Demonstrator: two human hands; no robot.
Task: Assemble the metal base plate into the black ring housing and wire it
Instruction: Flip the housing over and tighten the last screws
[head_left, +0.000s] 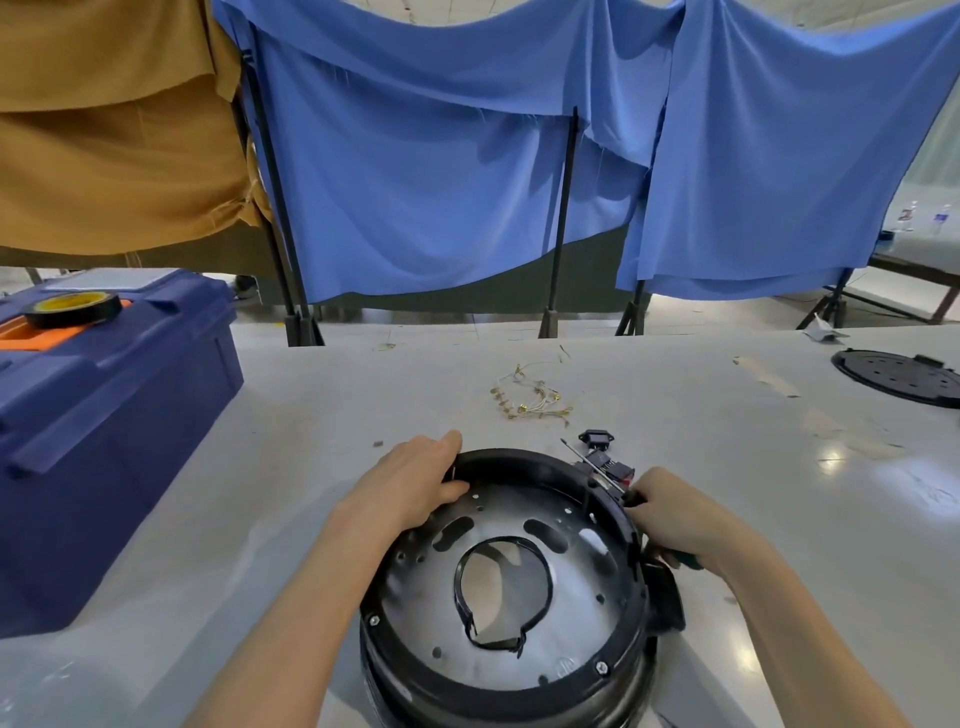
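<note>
The black ring housing (524, 693) stands on the white table in front of me. The round metal base plate (571, 608) sits inside it, with slots, small holes and a big centre opening lined by a black band (543, 561). My left hand (415, 480) grips the ring's far left rim, thumb inside on the plate. My right hand (675, 514) holds a screwdriver (597, 467) at the ring's right rim; its thin shaft points up and left, and its green handle end shows under my palm.
A blue toolbox (104, 415) with a roll of black tape (72, 307) on top stands at the left. Thin wires with gold terminals (530, 397) and small black connectors (597, 439) lie beyond the ring. A black perforated lid (898, 375) lies far right.
</note>
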